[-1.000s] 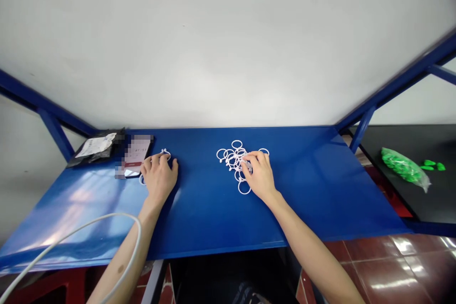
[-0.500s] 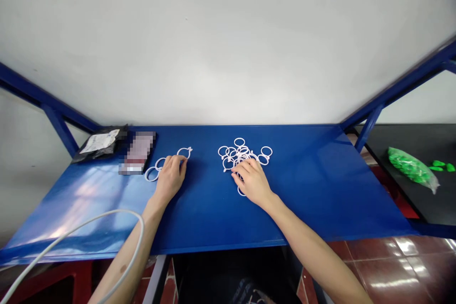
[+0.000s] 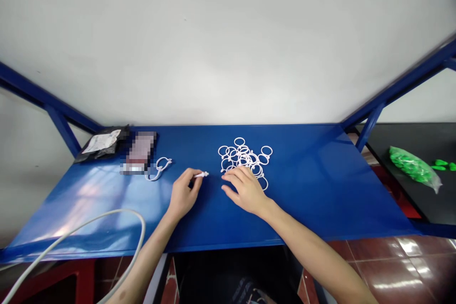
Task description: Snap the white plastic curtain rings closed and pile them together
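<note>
My left hand is closed on a white curtain ring, pinched between thumb and fingers and seen edge-on above the table. To its right, my right hand is open, thumb and fingers apart, beside the near edge of a loose pile of white curtain rings. The fingers cover part of that pile, and nothing shows between them. Farther left, a few more white rings lie overlapping on the blue tabletop. Each ring carries a small knob or eyelet.
A phone-like blurred object and a black package with a white label lie at the left. A white cable loops over the near left corner. At right, a black table bears a bag of green pieces. Blue frame bars flank the tabletop.
My left hand has moved right and nearer, away from the small left group, with one ring in its fingers. My right hand has drawn slightly back from the pile, its fingers more spread.
</note>
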A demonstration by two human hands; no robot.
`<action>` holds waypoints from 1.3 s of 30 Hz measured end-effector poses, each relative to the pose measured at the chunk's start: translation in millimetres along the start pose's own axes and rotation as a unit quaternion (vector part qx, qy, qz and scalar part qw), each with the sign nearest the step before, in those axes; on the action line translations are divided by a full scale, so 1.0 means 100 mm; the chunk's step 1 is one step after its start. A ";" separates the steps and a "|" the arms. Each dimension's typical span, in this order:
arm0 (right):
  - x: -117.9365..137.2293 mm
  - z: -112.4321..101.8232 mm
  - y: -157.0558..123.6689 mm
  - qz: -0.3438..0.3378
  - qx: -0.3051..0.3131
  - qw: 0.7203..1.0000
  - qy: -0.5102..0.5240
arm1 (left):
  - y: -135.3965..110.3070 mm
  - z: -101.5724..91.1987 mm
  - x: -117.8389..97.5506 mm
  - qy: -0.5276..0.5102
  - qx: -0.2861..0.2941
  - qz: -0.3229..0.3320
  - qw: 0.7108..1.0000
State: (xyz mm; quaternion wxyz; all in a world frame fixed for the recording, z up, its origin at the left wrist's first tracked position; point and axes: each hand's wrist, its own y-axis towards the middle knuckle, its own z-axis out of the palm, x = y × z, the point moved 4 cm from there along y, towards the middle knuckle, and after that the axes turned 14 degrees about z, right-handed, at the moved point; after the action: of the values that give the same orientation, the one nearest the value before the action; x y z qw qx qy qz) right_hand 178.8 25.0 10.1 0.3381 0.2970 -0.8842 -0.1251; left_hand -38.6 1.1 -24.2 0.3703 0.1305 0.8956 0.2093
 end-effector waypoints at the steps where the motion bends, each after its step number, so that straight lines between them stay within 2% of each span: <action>1: 0.03 0.02 -0.01 -0.004 0.012 1.000 0.009 | -0.02 0.05 -0.09 -0.026 0.014 0.001 1.000; 6: 0.09 0.13 -0.07 -0.016 0.048 0.997 0.060 | -0.09 0.17 -0.40 -0.124 0.083 0.024 0.988; 11: 0.02 0.13 -0.07 0.040 0.016 0.990 0.134 | -0.12 0.14 -0.41 -0.211 0.123 0.022 0.969; 15: 0.05 0.13 -0.08 0.047 0.054 0.986 0.149 | -0.12 0.14 -0.42 -0.232 0.142 0.030 0.962; 19: 0.08 0.14 -0.10 0.055 0.082 0.984 0.147 | -0.13 0.18 -0.39 -0.244 0.132 -0.007 0.961; 29: 0.03 0.13 -0.09 0.079 0.063 0.984 0.148 | -0.15 0.25 -0.20 -0.314 0.013 -0.160 0.936; 31: 0.03 0.14 -0.09 0.082 0.067 0.984 0.140 | -0.16 0.24 -0.18 -0.317 0.007 -0.165 0.934; 39: 0.05 0.15 -0.10 0.066 0.060 0.992 0.088 | -0.13 0.24 -0.23 -0.313 0.048 -0.127 0.940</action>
State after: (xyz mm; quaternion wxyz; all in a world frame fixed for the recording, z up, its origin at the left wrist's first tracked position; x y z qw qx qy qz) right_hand 170.2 13.7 -2.5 0.4034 0.2673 -0.8748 -0.0230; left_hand -6.4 -12.7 -31.2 0.6486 0.0925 0.7526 0.0657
